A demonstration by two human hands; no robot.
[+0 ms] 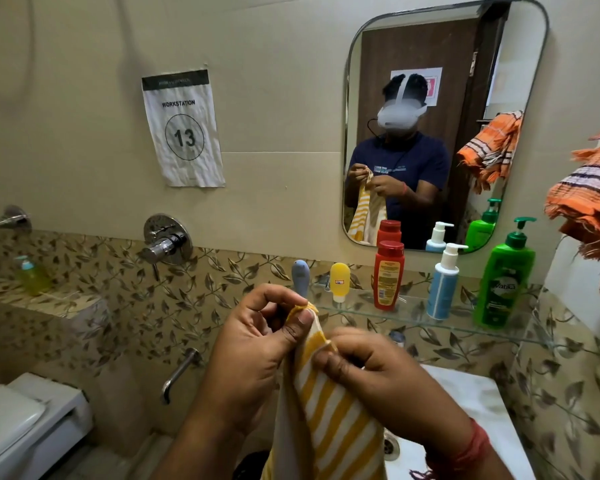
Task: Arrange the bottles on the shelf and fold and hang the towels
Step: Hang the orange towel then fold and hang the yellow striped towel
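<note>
Both hands, left (257,344) and right (368,372), pinched the towel (329,417) top edge; soft, light, limp. Best held by corners.

Woven cloth towel (329,403), clear glass shelf (413,311), glossy plastic bottles (388,275) — crumpled paper sign (182,129).

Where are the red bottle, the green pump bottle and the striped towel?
Red bottle (388,276): head view, on its label.
Green pump bottle (503,289): head view, on its label.
Striped towel (333,410): head view, on the stripes below the left hand (253,355) and right hand (378,375) pinching it.
</note>
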